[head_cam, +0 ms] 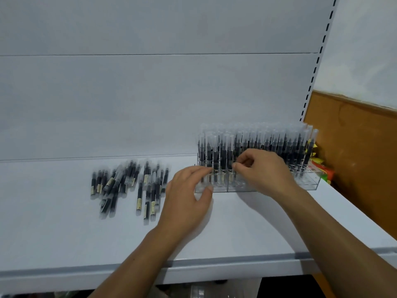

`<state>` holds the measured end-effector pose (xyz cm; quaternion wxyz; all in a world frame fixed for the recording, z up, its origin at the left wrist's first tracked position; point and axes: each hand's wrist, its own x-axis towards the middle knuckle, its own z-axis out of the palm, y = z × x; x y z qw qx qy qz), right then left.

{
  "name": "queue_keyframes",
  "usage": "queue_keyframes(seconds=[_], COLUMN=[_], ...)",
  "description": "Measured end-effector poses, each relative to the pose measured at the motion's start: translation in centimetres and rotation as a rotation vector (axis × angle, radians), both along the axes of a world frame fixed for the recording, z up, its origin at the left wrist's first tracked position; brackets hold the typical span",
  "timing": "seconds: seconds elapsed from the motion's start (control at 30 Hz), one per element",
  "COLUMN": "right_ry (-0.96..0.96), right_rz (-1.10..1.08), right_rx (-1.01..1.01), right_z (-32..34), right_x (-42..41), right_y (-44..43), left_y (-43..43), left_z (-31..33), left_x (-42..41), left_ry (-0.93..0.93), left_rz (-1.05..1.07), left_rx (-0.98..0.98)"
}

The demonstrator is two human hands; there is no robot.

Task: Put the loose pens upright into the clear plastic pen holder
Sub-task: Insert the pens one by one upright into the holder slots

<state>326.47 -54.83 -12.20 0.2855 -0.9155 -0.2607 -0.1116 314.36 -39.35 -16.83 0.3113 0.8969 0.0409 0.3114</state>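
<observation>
A clear plastic pen holder (309,184) stands on the white shelf at the right, packed with several upright black pens (277,145) with clear caps. A heap of loose pens (129,183) lies flat on the shelf to its left. My left hand (189,198) grips the holder's left front corner, thumb on the front wall and fingers over the top. My right hand (264,171) pinches a pen (231,160) standing in the front row, just right of my left hand. The picture is blurred.
The white shelf (64,233) has a grey front edge low in view and a white back panel behind. At the right stand a slotted upright, a brown wall and some colourful packets (322,171) beside the holder.
</observation>
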Motion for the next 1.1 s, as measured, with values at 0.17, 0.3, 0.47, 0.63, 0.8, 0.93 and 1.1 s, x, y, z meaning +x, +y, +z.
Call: queue_keyframes(seconds=[0.17,0.3,0.47,0.63,0.8,0.93,1.1], right_ry=[0.02,0.071,0.072,0.031,0.101,0.276,0.382], right_rz=[0.185,0.352,0.403,0.407,0.445,0.431,0.436], right_rx=[0.071,-0.016,-0.111,-0.195,-0.06,0.134,0.225], right_z=[-0.6,-1.9,-2.6,-4.1,-5.3,-6.1,-6.4], right_x=[-4.2,-6.7,-7.0,-7.3,-7.4,-6.8,-6.4], right_y=[1.9,6.6,11.7,14.6,15.6,15.4,15.6], left_y=[4.1,8.1,12.4,13.8,13.8,13.7,12.9], left_z=[1.4,1.5,0.5,-0.9,-1.8,-1.7,-0.3], left_x=[-2.7,-5.1,-7.7,-8.7,-9.0,-9.0,-7.8], left_ry=[-0.007,0.018,0.084,0.22,0.252,0.196,0.154], left_rz=[0.08,0.212,0.374,0.336,0.312,0.335,0.397], left_rx=[-0.026,-0.099,-0.11,-0.099,-0.058,-0.051,0.114])
